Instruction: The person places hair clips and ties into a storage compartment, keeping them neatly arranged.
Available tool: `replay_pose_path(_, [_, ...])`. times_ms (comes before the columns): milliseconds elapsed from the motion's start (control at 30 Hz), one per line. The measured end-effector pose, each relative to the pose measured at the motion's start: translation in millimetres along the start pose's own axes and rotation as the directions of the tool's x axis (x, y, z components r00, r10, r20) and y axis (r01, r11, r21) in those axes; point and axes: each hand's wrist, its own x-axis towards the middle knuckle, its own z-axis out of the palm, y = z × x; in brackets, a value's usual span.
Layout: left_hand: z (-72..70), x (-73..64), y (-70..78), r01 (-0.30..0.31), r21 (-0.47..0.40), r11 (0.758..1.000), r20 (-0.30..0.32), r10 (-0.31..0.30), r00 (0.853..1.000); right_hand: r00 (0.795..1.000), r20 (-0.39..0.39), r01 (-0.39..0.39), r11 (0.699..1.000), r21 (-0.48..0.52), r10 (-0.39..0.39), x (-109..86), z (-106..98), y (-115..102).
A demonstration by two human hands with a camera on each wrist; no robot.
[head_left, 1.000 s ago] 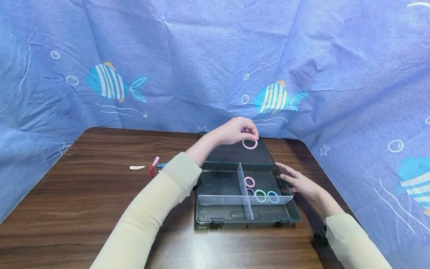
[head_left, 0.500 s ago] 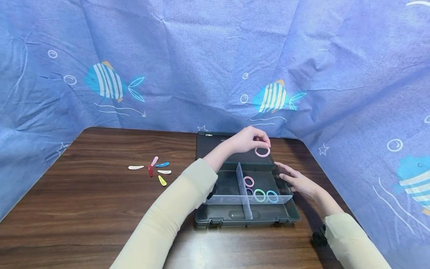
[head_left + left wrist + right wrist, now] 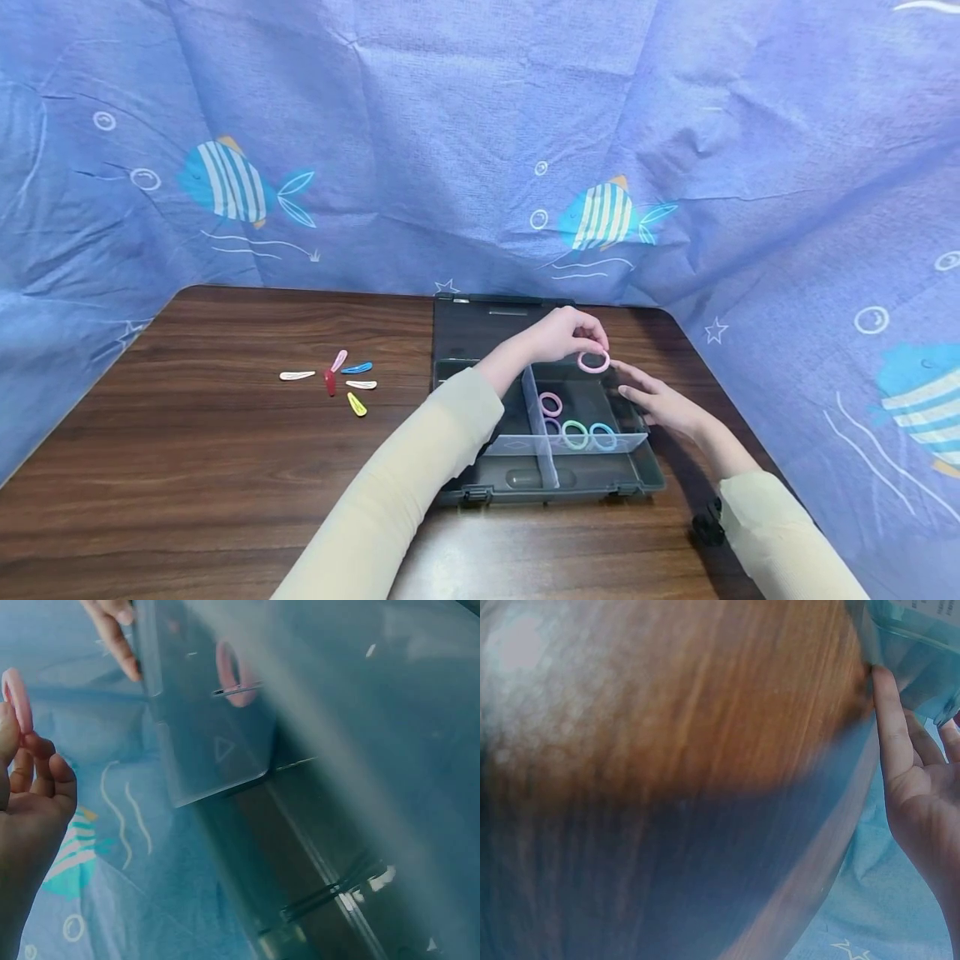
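Observation:
A pink ring-shaped hair tie [image 3: 595,371] is pinched in the fingertips of my left hand [image 3: 564,335], above the back right of a dark see-through divider box [image 3: 645,485]. The left wrist view also shows that hair tie [image 3: 25,709] between thumb and fingers. Inside the box's right back compartment lie a pink hair tie [image 3: 552,416], a purple one partly behind the divider, a green hair tie [image 3: 565,435] and a blue hair tie [image 3: 615,437]. My right hand [image 3: 667,408] rests with extended fingers against the box's right side.
Several snap hair clips lie to the left on the wooden table [image 3: 187,467], among them a red clip [image 3: 330,383] and a yellow clip [image 3: 357,405]. The box's lid [image 3: 476,321] is folded back behind it. A blue fish-print cloth [image 3: 420,167] hangs behind.
My left hand has moved right and down with the pink hair tie, from over the lid to the box's back right. The view has shifted slightly; my right hand stays at the box's side.

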Motion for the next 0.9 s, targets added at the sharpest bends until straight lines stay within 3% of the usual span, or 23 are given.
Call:
replay_pose_path(400, [27.0, 0.7, -14.9, 0.044, 0.127, 0.991, 0.125, -0.060, 0.990, 1.000, 0.021, 0.014, 0.999, 0.038, -0.014, 1.6, 0.7, 0.6])
replay_pose_path(600, [39.4, -0.7, -24.1, -0.028, 0.261, 0.965, 0.181, -0.021, 0.983, 1.000, 0.022, 0.006, 0.999, 0.032, -0.007, 1.3, 2.1, -0.8])
replay_pose_path(767, [45.1, -4.1, -28.6, -0.072, 0.335, 0.939, 0.192, 0.007, 0.981, 1.000, 0.015, 0.004, 1.000, 0.019, -0.005, 1.0, 1.4, -0.8])
replay_pose_path(900, [48.1, -6.8, -29.4, -0.128, 0.425, 0.896, 0.201, 0.045, 0.979, 1.000, 0.010, -0.005, 1.000, -0.009, 0.005, 0.8, 0.9, -1.2])
